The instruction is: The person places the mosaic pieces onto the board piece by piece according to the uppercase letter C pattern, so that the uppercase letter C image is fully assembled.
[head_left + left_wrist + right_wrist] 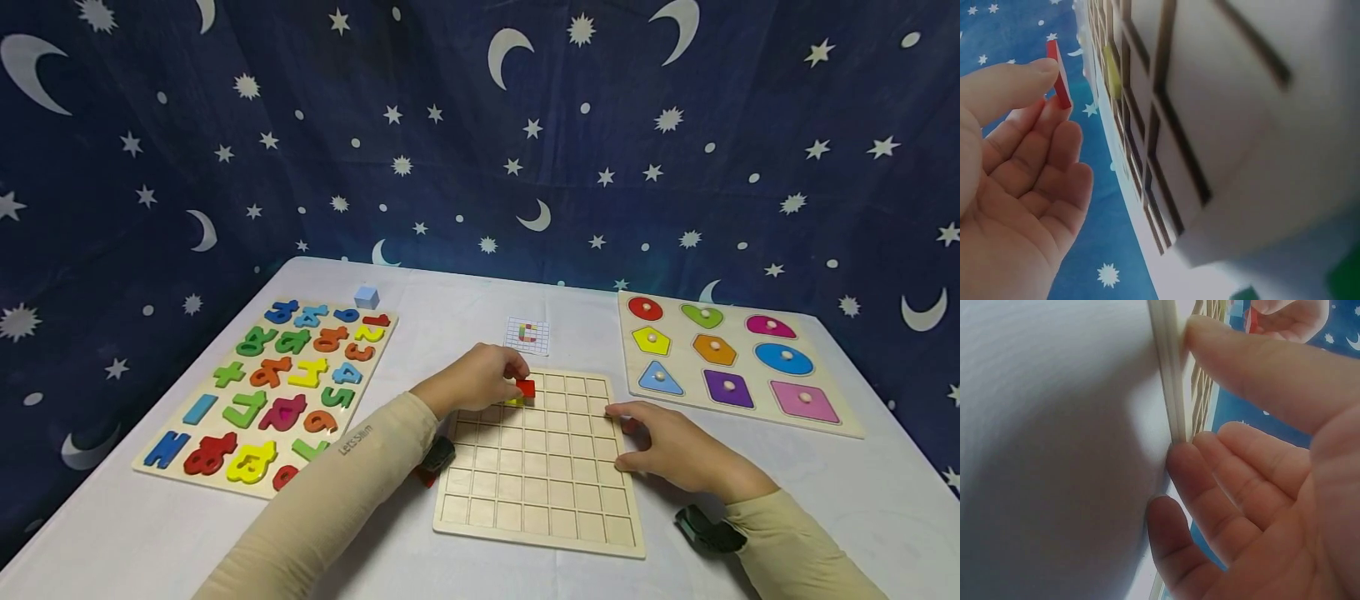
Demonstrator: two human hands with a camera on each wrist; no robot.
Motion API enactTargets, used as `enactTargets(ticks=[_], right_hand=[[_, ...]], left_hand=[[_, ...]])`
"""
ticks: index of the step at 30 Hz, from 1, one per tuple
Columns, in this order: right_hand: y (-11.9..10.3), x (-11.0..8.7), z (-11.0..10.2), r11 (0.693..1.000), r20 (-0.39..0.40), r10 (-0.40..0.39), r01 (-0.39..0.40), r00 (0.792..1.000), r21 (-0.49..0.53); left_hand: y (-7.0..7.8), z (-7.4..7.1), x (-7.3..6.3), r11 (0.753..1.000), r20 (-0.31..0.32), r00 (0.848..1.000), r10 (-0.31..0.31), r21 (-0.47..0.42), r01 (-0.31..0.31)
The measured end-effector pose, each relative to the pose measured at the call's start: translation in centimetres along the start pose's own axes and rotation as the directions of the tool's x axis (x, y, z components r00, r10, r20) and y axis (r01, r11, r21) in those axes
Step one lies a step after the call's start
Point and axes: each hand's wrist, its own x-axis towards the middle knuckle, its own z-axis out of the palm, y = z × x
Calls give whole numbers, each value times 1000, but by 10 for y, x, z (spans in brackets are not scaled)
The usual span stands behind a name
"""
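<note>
My left hand (480, 381) pinches a thin red square tile (528, 388) between thumb and fingertip, close over the upper rows of a wooden grid board (540, 525). In the left wrist view the red tile (1058, 75) is held on edge, with the other fingers loosely bent below it. A yellow tile (513, 402) lies on the board just beneath, partly hidden by the fingers. At the board's right edge, my right hand (667, 446) rests its thumb and fingertips, set apart. The right wrist view shows those fingertips (1188, 453) right at the board's side.
A small printed grid card (527, 336) with a coloured pattern lies beyond the board. To the left is a number puzzle board (146, 463), with a light blue cube (367, 297) behind it. On the right sits a knobbed shape puzzle (692, 382). A red piece (426, 477) shows under the left wrist.
</note>
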Motion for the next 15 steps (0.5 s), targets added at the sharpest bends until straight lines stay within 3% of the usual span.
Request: enactTargets(ticks=[15], right_hand=[[-1,1,0,1000,7,4,-4,1000,-3]], left_hand=[[7,12,8,999,9,999,46,26,-46]])
